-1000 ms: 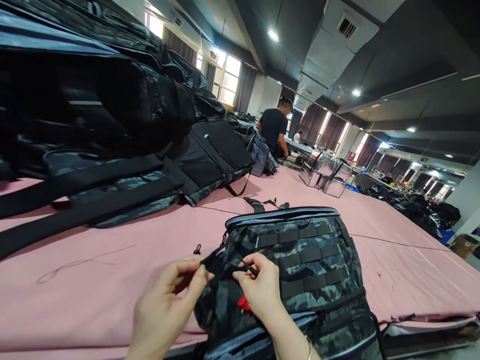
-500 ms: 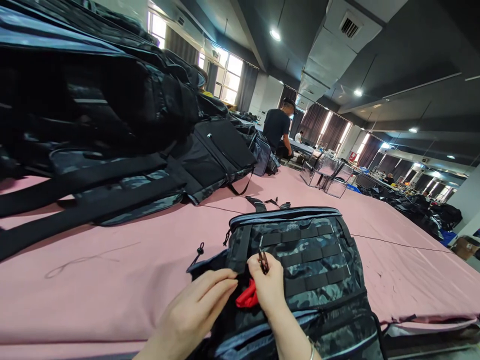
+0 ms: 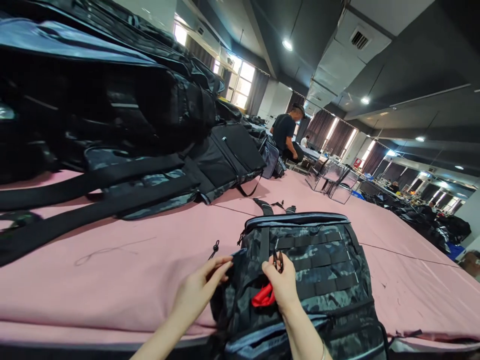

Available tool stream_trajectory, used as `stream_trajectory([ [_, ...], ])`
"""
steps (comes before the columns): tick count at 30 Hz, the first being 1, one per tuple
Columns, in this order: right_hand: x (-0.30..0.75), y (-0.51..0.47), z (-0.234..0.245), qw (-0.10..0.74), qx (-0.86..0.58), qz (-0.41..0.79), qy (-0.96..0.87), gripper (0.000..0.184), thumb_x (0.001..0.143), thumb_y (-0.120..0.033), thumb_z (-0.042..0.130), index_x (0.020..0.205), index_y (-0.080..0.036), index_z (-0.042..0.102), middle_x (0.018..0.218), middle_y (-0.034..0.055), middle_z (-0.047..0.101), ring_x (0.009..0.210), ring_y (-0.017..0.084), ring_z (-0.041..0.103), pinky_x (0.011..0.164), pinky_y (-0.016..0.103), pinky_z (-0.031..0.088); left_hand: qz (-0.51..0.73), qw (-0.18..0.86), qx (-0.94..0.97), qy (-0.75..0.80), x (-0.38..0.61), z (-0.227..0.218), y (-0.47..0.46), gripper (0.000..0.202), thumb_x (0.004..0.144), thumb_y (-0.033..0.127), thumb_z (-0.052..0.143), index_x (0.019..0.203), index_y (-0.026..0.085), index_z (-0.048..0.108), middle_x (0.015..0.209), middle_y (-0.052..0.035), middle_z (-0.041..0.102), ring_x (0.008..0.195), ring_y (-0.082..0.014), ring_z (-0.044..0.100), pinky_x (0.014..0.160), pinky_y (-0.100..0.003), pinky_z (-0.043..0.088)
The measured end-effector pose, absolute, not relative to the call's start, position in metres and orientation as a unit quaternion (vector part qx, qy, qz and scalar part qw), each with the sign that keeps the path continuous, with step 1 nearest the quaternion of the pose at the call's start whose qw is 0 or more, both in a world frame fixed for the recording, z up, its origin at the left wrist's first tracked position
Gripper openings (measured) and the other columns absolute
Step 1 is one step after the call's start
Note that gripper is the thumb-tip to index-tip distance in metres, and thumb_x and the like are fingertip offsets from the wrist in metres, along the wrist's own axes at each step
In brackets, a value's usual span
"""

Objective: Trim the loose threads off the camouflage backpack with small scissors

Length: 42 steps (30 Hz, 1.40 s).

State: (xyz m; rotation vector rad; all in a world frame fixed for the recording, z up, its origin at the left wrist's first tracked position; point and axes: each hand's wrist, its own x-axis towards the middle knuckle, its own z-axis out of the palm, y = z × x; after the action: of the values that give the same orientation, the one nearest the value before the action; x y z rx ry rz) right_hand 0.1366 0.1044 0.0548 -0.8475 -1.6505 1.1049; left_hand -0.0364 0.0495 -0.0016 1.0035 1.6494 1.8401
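Note:
A dark camouflage backpack lies front up on the pink-covered table, with rows of black webbing across its front panel. My right hand is closed over that panel, gripping small dark thread snips whose blades point up and away. Bright red material sticks out below the same hand. At the backpack's left edge, my left hand has its thumb and fingers closed on the side pocket; its fingertips are partly hidden. A black cord with a toggle stands up beyond them.
Black and camouflage bags are heaped high on the left, with wide black straps trailing over the pink cloth. A loose thread lies there. Farther back are a person in a dark shirt and clear-sided frames.
My left hand has moved away from beside the right hand to the backpack's left edge. My right hand keeps the snips over the front panel. The whole view has shifted slightly.

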Motion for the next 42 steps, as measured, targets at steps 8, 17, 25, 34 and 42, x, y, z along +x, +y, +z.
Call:
stream_trajectory([
  [8, 0.136, 0.100, 0.056, 0.448, -0.351, 0.437, -0.697, 0.024, 0.073, -0.039, 0.056, 0.064, -0.021, 0.042, 0.057, -0.0065, 0.036, 0.057, 0.011, 0.035, 0.055, 0.023, 0.031, 0.683, 0.218, 0.357, 0.598, -0.019, -0.009, 0.083, 0.049, 0.057, 0.069, 0.064, 0.069, 0.021, 0.070, 0.072, -0.0033, 0.073, 0.069, -0.0217, 0.065, 0.064, -0.030, 0.052],
  [17, 0.147, 0.103, 0.067, 0.383, -0.359, 0.376, -0.763, 0.019, 0.080, -0.037, 0.057, 0.085, -0.019, 0.057, 0.070, -0.0018, 0.056, 0.065, 0.015, 0.050, 0.061, 0.025, 0.038, 0.717, 0.220, 0.308, 0.585, -0.023, -0.020, 0.076, 0.056, 0.064, 0.073, 0.051, 0.076, 0.020, 0.065, 0.079, -0.0057, 0.071, 0.071, -0.0223, 0.065, 0.068, -0.034, 0.054],
  [25, 0.143, 0.102, 0.083, 0.286, -0.403, 0.256, -0.831, 0.011, 0.080, -0.031, 0.055, 0.077, -0.021, 0.051, 0.056, -0.0067, 0.042, 0.053, 0.013, 0.040, 0.053, 0.023, 0.030, 0.674, 0.219, 0.327, 0.625, -0.017, -0.003, 0.078, 0.028, 0.062, 0.052, 0.056, 0.056, 0.025, 0.059, 0.052, 0.0035, 0.057, 0.052, -0.0170, 0.050, 0.056, -0.029, 0.038],
  [34, 0.123, 0.079, 0.133, 0.167, -0.401, -0.027, -0.900, 0.014, 0.093, -0.025, 0.051, 0.104, -0.020, 0.057, 0.100, 0.0072, 0.068, 0.095, 0.023, 0.065, 0.081, 0.032, 0.048, 0.682, 0.245, 0.290, 0.626, -0.017, -0.013, 0.070, 0.038, 0.063, 0.060, 0.046, 0.065, 0.024, 0.058, 0.057, 0.0005, 0.060, 0.057, -0.0206, 0.057, 0.060, -0.032, 0.043],
  [42, 0.074, 0.070, 0.152, -0.040, -0.332, -0.162, -0.928, 0.019, 0.088, -0.032, 0.059, 0.101, -0.019, 0.063, 0.096, 0.0086, 0.072, 0.089, 0.029, 0.069, 0.072, 0.036, 0.051, 0.688, 0.228, 0.289, 0.626, -0.016, -0.014, 0.070, 0.032, 0.066, 0.055, 0.046, 0.064, 0.025, 0.056, 0.054, 0.0014, 0.058, 0.055, -0.0199, 0.055, 0.057, -0.030, 0.040],
])
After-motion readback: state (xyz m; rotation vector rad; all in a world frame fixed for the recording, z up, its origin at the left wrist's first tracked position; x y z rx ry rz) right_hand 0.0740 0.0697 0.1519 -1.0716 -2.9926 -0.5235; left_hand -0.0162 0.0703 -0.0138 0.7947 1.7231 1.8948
